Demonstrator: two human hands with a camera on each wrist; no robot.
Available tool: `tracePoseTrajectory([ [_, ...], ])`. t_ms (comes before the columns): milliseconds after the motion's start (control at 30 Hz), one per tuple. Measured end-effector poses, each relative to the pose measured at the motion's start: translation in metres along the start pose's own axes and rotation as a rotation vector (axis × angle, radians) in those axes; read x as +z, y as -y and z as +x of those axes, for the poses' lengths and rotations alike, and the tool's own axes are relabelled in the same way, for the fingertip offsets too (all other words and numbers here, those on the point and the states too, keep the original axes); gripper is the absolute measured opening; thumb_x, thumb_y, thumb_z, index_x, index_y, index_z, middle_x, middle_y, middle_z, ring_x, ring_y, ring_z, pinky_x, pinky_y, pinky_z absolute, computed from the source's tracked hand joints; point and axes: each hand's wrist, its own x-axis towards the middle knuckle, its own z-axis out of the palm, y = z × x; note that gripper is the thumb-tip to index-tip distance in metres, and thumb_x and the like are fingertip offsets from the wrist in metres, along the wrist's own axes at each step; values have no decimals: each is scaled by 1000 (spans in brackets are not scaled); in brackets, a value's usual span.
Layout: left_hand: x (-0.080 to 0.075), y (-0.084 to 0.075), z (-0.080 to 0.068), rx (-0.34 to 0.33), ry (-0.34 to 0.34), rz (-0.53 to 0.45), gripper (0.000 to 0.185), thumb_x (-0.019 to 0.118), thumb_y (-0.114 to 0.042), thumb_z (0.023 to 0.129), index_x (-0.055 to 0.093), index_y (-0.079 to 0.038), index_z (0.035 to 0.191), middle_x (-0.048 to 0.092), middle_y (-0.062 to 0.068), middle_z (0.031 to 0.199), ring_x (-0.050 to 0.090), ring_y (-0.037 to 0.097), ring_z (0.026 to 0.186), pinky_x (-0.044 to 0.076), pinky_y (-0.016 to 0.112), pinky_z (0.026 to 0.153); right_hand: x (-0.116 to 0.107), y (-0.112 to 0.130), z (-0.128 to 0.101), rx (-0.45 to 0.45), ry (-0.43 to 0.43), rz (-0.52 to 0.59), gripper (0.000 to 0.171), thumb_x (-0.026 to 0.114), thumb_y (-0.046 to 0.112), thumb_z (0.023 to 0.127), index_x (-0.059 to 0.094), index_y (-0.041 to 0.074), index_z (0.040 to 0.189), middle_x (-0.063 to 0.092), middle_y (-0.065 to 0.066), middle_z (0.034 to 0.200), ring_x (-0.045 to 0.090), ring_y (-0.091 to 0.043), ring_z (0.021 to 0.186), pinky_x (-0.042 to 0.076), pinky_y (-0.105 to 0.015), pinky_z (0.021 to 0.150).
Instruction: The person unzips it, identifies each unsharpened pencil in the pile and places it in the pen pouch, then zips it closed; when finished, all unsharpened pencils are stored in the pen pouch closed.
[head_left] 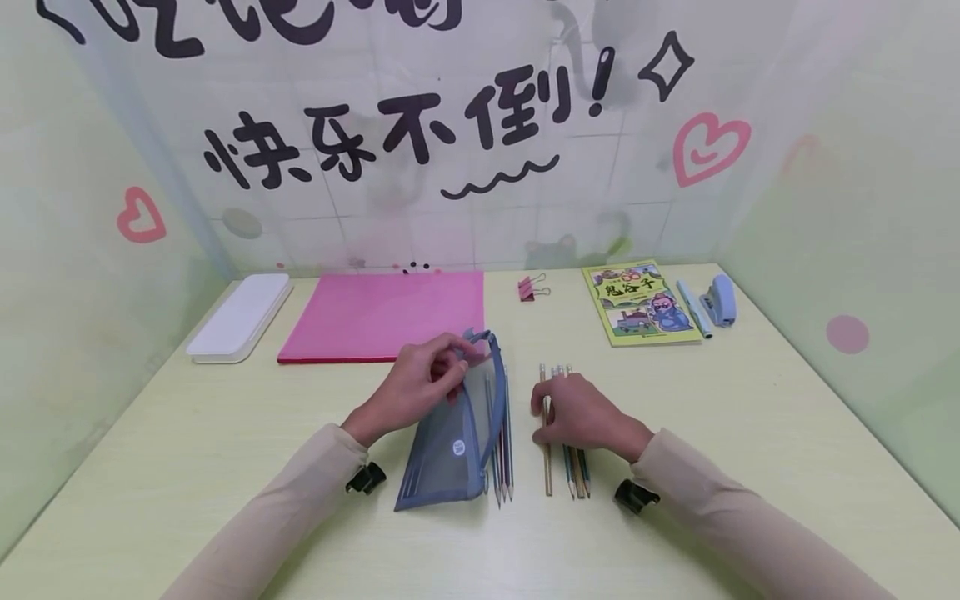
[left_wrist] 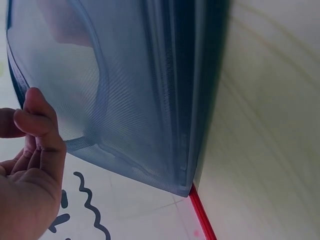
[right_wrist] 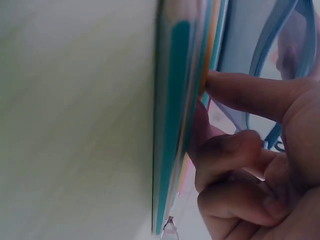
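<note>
My left hand [head_left: 423, 385] pinches the top rim of a blue mesh pencil pouch [head_left: 448, 450] and lifts it off the table, so the mouth gapes to the right. Several pencils [head_left: 504, 454] lie along the pouch's open side. In the left wrist view the mesh pouch [left_wrist: 130, 90] fills the frame beside my fingers [left_wrist: 40, 130]. My right hand [head_left: 577, 412] lies curled over a row of several pencils [head_left: 572, 477], the thumb against a wooden pencil [head_left: 547, 471]. The right wrist view shows fingertips [right_wrist: 240, 92] pressed against the stacked pencils [right_wrist: 175, 125].
At the back of the pale desk lie a white case [head_left: 240, 317], a pink sheet [head_left: 382, 315], a pink binder clip [head_left: 527, 289], a green book [head_left: 637, 302], a light blue pen [head_left: 693, 307] and a blue stapler [head_left: 720, 300]. Decorated walls close in on three sides.
</note>
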Motion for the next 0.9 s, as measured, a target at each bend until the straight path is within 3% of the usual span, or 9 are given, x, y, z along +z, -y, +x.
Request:
tracePoseTrajectory([
  [133, 0, 0, -1, -4, 0, 2, 20, 55, -8, 101, 62, -9, 119, 67, 3, 71, 62, 14, 59, 53, 26, 57, 1, 6, 5, 21, 17, 5, 25, 84, 7, 70, 66, 9, 87, 61, -1, 67, 54, -12, 56, 44, -26, 55],
  [300, -1, 0, -1, 4, 10, -5, 21, 54, -7, 101, 63, -9, 119, 66, 3, 69, 61, 14, 59, 52, 26, 57, 1, 7, 8, 95, 55, 69, 41, 79, 0, 68, 65, 8, 106, 62, -6, 79, 56, -14, 59, 45, -27, 56],
  [533, 0, -1, 0, 1, 15, -9, 21, 54, -7, 100, 62, -8, 119, 68, 5, 71, 61, 15, 59, 52, 26, 56, -5, 3, 1, 104, 84, 297, 50, 72, -1, 74, 62, 10, 121, 68, -5, 68, 60, -15, 60, 47, -28, 59],
  [733, 1, -1, 1, 2, 26, -20, 21, 54, -6, 100, 62, -8, 120, 71, 10, 78, 61, 15, 59, 53, 26, 56, -15, 9, 0, 68, 18, 427, 56, 68, 0, 80, 56, 12, 133, 71, -5, 74, 61, -20, 64, 46, -29, 58],
  [900, 2, -1, 1, 8, 27, -16, 22, 54, -7, 101, 62, -8, 121, 71, 8, 77, 61, 15, 59, 51, 26, 55, -21, 20, 6, 49, -121, 544, 58, 68, 4, 82, 53, 19, 136, 72, -8, 79, 59, -22, 59, 44, -28, 52],
])
